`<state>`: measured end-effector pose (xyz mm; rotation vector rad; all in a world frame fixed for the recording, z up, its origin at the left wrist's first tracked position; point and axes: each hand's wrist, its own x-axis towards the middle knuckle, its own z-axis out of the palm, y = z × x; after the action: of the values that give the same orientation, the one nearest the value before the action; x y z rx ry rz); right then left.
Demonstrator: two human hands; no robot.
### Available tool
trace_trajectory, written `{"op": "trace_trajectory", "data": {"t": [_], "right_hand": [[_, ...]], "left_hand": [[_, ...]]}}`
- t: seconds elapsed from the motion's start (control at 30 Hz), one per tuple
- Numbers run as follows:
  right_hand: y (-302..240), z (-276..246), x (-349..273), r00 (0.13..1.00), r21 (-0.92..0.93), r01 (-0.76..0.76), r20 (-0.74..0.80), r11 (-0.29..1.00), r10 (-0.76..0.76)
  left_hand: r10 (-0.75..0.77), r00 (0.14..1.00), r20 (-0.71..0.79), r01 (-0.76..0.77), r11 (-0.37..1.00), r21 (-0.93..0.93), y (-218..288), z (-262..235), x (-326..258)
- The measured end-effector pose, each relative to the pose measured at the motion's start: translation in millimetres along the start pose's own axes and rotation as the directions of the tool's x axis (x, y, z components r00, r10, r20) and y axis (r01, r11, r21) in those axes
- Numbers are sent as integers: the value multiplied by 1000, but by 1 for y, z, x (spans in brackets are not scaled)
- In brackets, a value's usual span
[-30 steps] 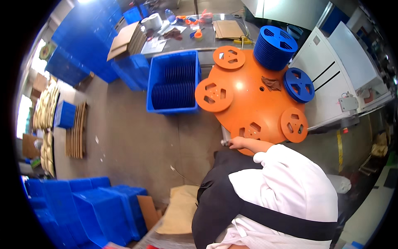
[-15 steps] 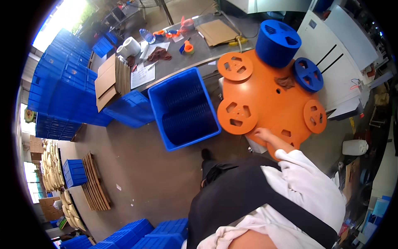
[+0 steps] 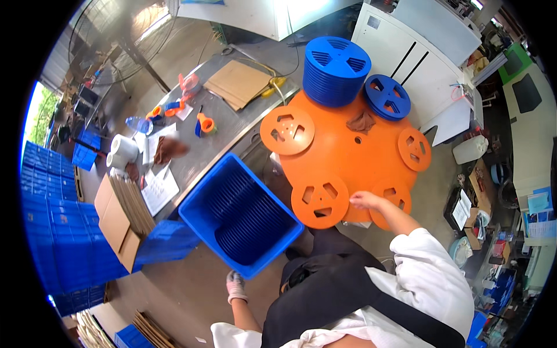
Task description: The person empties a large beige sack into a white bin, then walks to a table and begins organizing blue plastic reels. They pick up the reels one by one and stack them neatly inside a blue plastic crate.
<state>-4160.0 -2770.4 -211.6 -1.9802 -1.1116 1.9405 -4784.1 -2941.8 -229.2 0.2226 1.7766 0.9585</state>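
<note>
My right hand (image 3: 364, 200) is over the near edge of an orange turntable (image 3: 325, 159), beside a slotted orange disc (image 3: 320, 201). Its fingers are curled in, and nothing shows in them. My left hand (image 3: 235, 285), in a light glove, is low by the near corner of a blue bin (image 3: 241, 270); its fingers look stretched out and hold nothing visible. Rows of dark blue ribbed discs (image 3: 249, 214) stand on edge inside the bin. On the turntable's far side are a tall stack of blue slotted reels (image 3: 331, 78) and a shorter blue stack (image 3: 387, 97).
A metal table (image 3: 226, 124) at left holds cardboard sheets (image 3: 238, 84), tape dispensers (image 3: 204, 124), paper (image 3: 159, 191) and white rolls (image 3: 123, 149). Stacked blue crates (image 3: 58, 238) stand far left. A white cabinet (image 3: 400, 49) is behind the turntable, with a white jug (image 3: 470, 149) at right.
My view has swung right and closer, shifting the table and turntable leftward in it. My left hand has come into view by the bin. My right hand stays near the turntable's edge.
</note>
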Motion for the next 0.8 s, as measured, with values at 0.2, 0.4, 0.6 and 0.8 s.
{"op": "trace_trajectory", "data": {"t": [0.2,0.4,0.6,0.8], "right_hand": [[-250,-112,137,764,26,480,-502,877,-404],[-452,-219,264,435,-455,208,-750,866,-499],[-457,-284,359,970,-105,11,-242,994,-36],[-434,-278,395,977,-65,-38,-214,997,23]], "left_hand": [[-80,932,355,-229,628,743,8,66,-20],[-179,966,187,-74,502,862,-14,78,-67],[-265,961,79,43,426,903,22,123,-53],[-245,955,165,-54,403,914,28,127,-48]]}}
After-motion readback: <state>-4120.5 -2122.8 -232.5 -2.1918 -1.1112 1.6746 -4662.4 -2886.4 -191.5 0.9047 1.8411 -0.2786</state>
